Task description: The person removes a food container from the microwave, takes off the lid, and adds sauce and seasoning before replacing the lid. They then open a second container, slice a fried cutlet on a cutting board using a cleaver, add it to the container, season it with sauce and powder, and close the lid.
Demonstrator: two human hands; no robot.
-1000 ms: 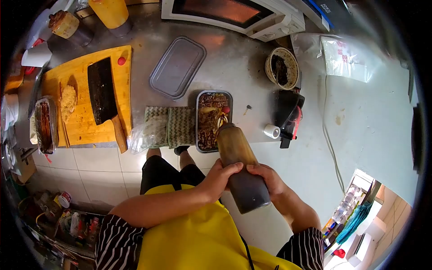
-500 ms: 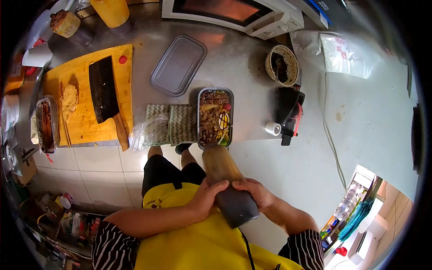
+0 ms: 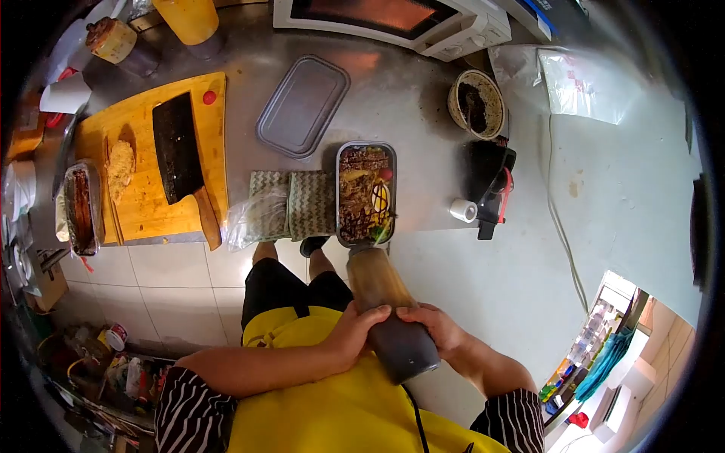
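My left hand (image 3: 353, 332) and my right hand (image 3: 436, 326) are closed around a squeeze bottle (image 3: 406, 349), thumbs on top. Dark sauce fills its lower end, and the clear, brown-smeared part tapers towards the food. The bottle lies tilted, its tip at the near edge of a black takeaway container (image 3: 338, 192). Inside are sliced meat (image 3: 361, 181) with dark sauce streaks, a halved egg (image 3: 380, 198), a small red piece and some greens. A grey-black lid (image 3: 303, 106) rests on the counter behind the container. Folded patterned cloths (image 3: 311, 204) lie to its left.
On the left, a cleaver (image 3: 177, 147) lies on a wooden cutting board (image 3: 143, 98) beside chopped food. A microwave (image 3: 453, 34) stands at the back. To the right are a sauce-stained bowl (image 3: 477, 106), a white roll (image 3: 464, 211) and a black device (image 3: 489, 181).
The camera view has shifted slightly. The bottle's tip has drawn back a little from the container towards me, with both hands still around the bottle.
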